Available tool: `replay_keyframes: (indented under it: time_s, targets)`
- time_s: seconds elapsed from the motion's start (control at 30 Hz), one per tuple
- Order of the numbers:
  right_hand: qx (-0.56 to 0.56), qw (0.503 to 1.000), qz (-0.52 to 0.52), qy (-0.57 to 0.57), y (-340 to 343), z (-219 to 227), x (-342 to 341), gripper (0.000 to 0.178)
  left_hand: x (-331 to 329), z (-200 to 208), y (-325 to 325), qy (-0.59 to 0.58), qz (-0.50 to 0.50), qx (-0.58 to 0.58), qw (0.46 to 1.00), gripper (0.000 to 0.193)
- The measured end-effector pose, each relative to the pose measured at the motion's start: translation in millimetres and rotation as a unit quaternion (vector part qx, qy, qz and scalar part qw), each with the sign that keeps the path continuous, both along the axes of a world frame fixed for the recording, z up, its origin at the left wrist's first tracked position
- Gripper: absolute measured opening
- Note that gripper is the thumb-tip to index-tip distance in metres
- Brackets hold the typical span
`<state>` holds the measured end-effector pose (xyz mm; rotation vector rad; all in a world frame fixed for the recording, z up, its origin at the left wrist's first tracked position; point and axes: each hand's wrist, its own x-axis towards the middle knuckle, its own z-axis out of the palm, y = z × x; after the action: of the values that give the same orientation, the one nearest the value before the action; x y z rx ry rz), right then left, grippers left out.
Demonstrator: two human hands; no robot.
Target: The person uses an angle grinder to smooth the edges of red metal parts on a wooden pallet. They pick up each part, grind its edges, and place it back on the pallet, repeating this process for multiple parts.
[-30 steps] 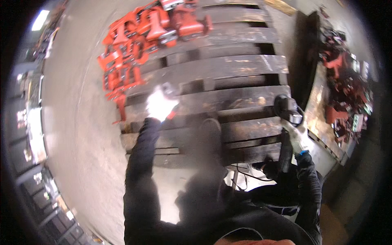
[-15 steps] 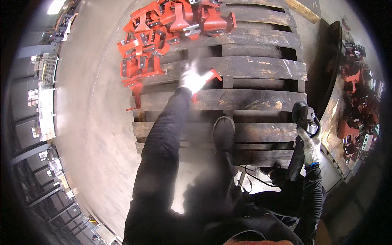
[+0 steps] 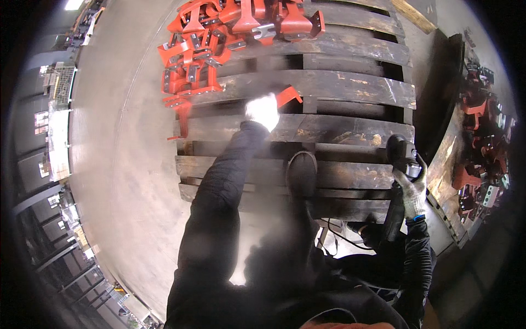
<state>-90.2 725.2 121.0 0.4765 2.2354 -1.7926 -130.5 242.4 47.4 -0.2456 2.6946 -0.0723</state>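
My left hand (image 3: 262, 113), in a white glove, is closed on a red metal bracket (image 3: 289, 96) over the middle of the dark wooden pallet (image 3: 356, 88). One bent end of the bracket sticks out to the right of my fingers; the glove hides the rest. At the pallet's right edge, my right hand (image 3: 413, 192), also gloved, grips an angle grinder (image 3: 405, 155). The grinder's dark disc end points up and left, over the pallet's corner. Whether the disc is spinning, I cannot tell.
Red brackets with dark bolted parts (image 3: 219, 41) lie heaped at the pallet's far left. More red parts (image 3: 474, 142) fill a second stack on the right, beyond a dark upright board (image 3: 444, 88). My boot (image 3: 302, 172) rests on the near slats. A black cord (image 3: 345, 237) hangs below.
My left hand has come slightly nearer and the bracket in it has turned a little. The right hand and grinder have shifted slightly left.
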Motion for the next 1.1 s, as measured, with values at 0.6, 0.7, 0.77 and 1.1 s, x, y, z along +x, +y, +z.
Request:
replay_keyframes:
  time_s: [0.6,0.7,0.77,1.1]
  targets:
    - [0.344,0.737,0.495,0.305,-48,40,-97,0.051,37,-40,106,0.167,0.195,0.738,0.623,0.06]
    - [0.304,0.78,0.484,0.254,-73,42,-101,0.047,38,-49,103,0.069,0.282,0.872,0.394,0.04]
    - [0.264,0.775,0.521,0.242,-78,41,-109,0.042,30,5,109,0.107,0.037,0.452,0.885,0.029]
    - [0.103,0.871,0.479,-0.02,-86,41,-107,0.045,40,-82,112,0.221,0.183,0.707,0.646,0.025]
